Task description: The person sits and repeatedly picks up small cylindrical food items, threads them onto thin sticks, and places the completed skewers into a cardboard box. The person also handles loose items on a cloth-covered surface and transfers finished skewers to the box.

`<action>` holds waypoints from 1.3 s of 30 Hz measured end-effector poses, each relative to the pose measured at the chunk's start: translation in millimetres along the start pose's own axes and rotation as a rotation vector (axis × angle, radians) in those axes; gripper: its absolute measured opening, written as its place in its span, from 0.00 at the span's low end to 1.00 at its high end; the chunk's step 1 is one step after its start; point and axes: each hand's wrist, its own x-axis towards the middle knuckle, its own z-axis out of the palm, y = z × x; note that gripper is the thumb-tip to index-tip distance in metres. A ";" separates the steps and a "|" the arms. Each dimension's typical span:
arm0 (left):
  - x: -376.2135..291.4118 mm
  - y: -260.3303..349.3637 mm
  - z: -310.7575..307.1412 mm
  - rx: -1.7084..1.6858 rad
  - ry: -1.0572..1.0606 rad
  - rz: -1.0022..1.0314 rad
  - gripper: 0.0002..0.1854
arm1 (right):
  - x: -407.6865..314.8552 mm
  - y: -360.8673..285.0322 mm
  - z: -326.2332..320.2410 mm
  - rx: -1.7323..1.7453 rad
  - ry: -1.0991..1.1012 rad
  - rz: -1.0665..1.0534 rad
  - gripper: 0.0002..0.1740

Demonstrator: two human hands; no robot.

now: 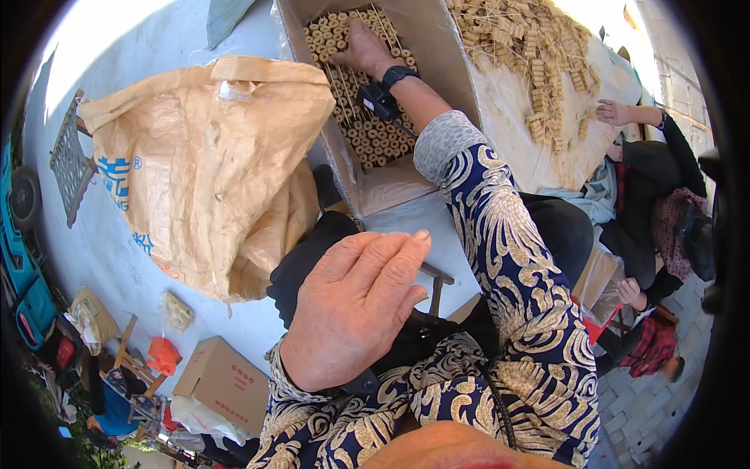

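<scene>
My right hand (366, 51) reaches into a cardboard box (430, 41) lined with clear plastic. Its thumb and fingers are spread against the pale ring-shaped pieces (375, 143) packed in rows there. Thin sticks (343, 88) lie across and among the rings, some just below the thumb. A black strapped device (378, 101) sits on this wrist. Close to the camera, my left hand (357, 305) is raised over my lap, back of the hand up. Its fingers lie side by side with the thumb apart, and nothing shows in it; the palm is hidden.
Left of the box stands a large tan woven sack (193, 158). On the right, skewered ring pieces (536, 76) are heaped on a pale sheet (515, 123), with another person's hand (614, 112) beside them. A closed carton (225, 381) and a small bench (73, 158) are farther left.
</scene>
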 end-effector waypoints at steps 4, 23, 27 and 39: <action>1.3 -0.1 -0.8 -0.004 -0.015 -0.014 0.29 | -2.9 -4.2 1.3 0.012 0.045 0.005 0.54; 4.2 -2.6 0.3 -0.002 -0.044 -0.002 0.29 | -2.6 -1.6 39.7 -0.092 0.272 -0.064 0.61; 1.1 -7.3 -2.8 -0.002 -0.040 -0.028 0.29 | -0.2 5.8 44.8 0.069 0.231 -0.092 0.62; -2.5 -13.5 -3.8 -0.005 -0.046 -0.026 0.29 | -1.2 18.8 45.1 0.082 0.183 -0.178 0.54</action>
